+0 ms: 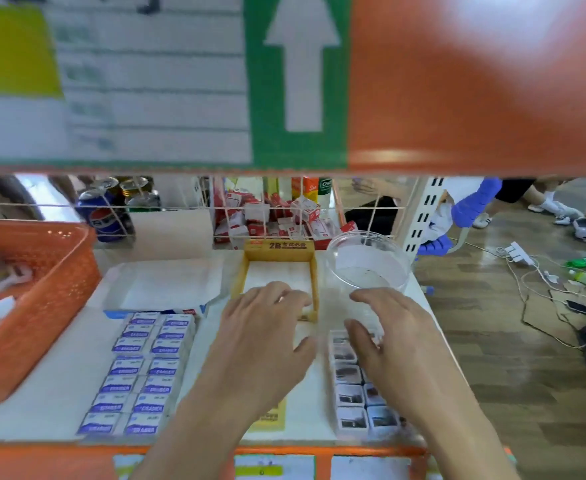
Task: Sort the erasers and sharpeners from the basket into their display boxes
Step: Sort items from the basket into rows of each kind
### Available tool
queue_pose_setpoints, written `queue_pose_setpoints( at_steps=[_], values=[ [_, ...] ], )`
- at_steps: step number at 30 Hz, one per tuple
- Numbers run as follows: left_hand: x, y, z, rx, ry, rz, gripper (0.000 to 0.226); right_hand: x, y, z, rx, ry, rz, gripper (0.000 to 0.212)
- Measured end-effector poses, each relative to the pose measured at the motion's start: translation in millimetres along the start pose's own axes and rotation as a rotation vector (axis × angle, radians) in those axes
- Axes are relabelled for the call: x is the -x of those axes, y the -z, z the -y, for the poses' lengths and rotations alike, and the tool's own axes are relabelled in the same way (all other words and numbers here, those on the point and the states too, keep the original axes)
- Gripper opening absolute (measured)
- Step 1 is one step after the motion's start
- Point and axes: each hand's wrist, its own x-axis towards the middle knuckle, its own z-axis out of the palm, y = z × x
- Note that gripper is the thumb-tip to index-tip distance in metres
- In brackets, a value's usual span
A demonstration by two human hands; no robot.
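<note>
- Head camera, nearest edge: paper price labels (pixel 274 469) line the orange front lip of a white shop shelf (pixel 52 393).
- Boxed erasers (pixel 142 372) with purple print lie in two neat columns on the shelf, left of the person's forearms; small boxed sharpeners (pixel 352 396) sit in rows at the right, partly under the right wrist.
- Left hand (pixel 267 327) reaches palm-down to the front rim of the yellow display box (pixel 279 251), fingers pressed together and bent, thumb out to the side; whether they pinch anything cannot be told.
- Right hand (pixel 391 334) hovers over the far sharpeners, fingers spread and holding nothing.
- White display box (pixel 167 285) with a blue front edge stands just behind the erasers; a clear plastic tub (pixel 371 261) stands right of the yellow box.
- Orange basket (pixel 59 271), with mixed items still inside, sits at the far left.
- Behind a wire grid (pixel 215 207): drink cans (pixel 99 216) and red-and-white cartons (pixel 270 216).
</note>
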Motion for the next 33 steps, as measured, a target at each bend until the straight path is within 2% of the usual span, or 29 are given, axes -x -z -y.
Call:
queue_pose_setpoints(
  at_steps=[3, 6, 8, 14, 17, 20, 24, 27, 33],
  values=[
    [17.2, 23.8, 36.5, -0.061, 0.112, -0.052, 0.044, -18.3, -17.7, 41.2, 0.004, 0.147, 0.054, 0.029],
    [40.1, 49.9, 80.3, -0.121, 0.242, -0.123, 0.042, -33.3, -40.2, 90.5, 0.012, 0.294, 0.195, 0.038],
    [56.7, 67.5, 109.7, -0.137, 0.337, -0.185, 0.038, -43.6, -54.8, 124.9, 0.021, 0.33, 0.282, 0.041],
    [99.9, 122.9, 194.5, -0.125, 0.496, -0.255, 0.036, -66.8, -97.3, 224.2, -0.081, 0.469, 0.442, 0.031],
    [108.5, 147.5, 245.4, -0.099, 0.685, -0.125, 0.02, -80.3, -124.1, 267.5, -0.091, 0.555, 0.429, 0.024],
    [106.9, 162.4, 295.7, -0.147, 0.771, 0.139, 0.019, -96.2, -155.8, 300.3, -0.014, 0.604, 0.462, 0.026],
    [91.1, 166.2, 334.2, -0.281, 0.671, 0.421, 0.015, -119.2, -199.2, 329.9, 0.166, 0.56, 0.588, 0.026],
    [72.5, 162.4, 347.7, -0.343, 0.569, 0.586, 0.029, -135.5, -227.6, 343.3, 0.366, 0.523, 0.695, 0.03],
    [38.5, 154.7, 369.3, -0.286, 0.385, 0.601, 0.041, -156.3, -255.8, 357.8, 0.534, 0.475, 0.818, 0.033]
  ],
)
